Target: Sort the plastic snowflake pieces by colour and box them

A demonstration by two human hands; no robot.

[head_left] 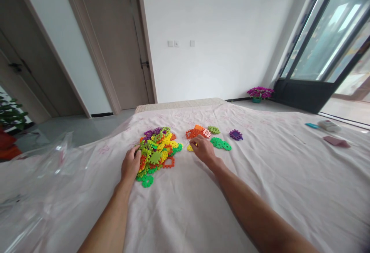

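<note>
A heap of plastic interlocking building pieces [156, 157], green, yellow, orange and purple, lies on the bedsheet. My left hand [131, 163] is cupped against the heap's left side, fingers loosely apart and partly hidden. To the right, my right hand [204, 149] has its fingertips closed on a yellow notched piece [190, 148], mostly covered by the fingers. Just beyond it sit orange square pieces [192, 133] in a small cluster. Green discs [221, 143], an olive-green disc [214, 129] and a purple disc [236, 134] lie farther right.
The pale sheet [179, 214] is wrinkled. Clear plastic wrapping [40, 191] spreads at the left. A pinkish flat item [337, 141], a white object [328, 125] and a blue item [312, 125] lie at the far right. Purple flowers [260, 93] stand on the floor beyond.
</note>
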